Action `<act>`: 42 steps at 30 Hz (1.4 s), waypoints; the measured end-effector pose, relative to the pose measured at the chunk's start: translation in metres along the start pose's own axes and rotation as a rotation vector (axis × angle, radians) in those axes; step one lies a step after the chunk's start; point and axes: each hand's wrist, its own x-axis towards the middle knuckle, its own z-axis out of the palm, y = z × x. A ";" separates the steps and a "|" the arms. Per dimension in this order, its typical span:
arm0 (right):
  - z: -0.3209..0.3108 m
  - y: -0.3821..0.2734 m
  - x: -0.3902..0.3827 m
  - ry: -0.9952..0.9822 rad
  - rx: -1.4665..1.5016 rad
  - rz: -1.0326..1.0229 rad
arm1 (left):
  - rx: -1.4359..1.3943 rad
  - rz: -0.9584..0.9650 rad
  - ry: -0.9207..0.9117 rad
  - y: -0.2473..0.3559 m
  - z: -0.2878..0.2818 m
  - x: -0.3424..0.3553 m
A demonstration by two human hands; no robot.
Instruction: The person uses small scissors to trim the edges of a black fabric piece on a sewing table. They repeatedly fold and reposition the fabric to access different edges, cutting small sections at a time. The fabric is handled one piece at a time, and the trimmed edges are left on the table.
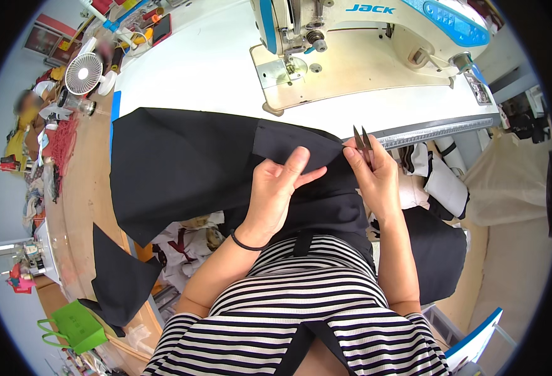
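A large piece of black fabric (182, 169) lies over the front edge of the white sewing table and hangs down toward my lap. Along its upper right side runs a smoother, slightly greyer black strip (291, 143). My left hand (272, 195) is over the fabric with thumb and a finger stretched apart, and I see nothing held in it. In my right hand (379, 182) is a pair of thread snips (363, 139), blades pointing up and a little apart. The thumb and fingertip of that hand are at the strip's right corner, seemingly pinching it.
A white and blue sewing machine (376, 37) stands behind the fabric, its needle area left of centre. A ruler strip (439, 130) edges the table at right. Left are a small white fan (84, 73), a black cloth piece (122, 276) and a green bag (75, 329).
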 end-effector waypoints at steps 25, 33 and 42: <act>0.018 -0.021 -0.024 -0.174 0.190 0.081 | 0.036 0.036 0.017 0.000 0.015 0.000; 0.022 -0.017 -0.026 -0.133 0.241 0.062 | 0.082 0.042 -0.019 -0.001 0.014 -0.001; 0.011 -0.010 -0.018 0.058 0.357 0.032 | 0.063 0.051 0.008 0.002 0.014 0.001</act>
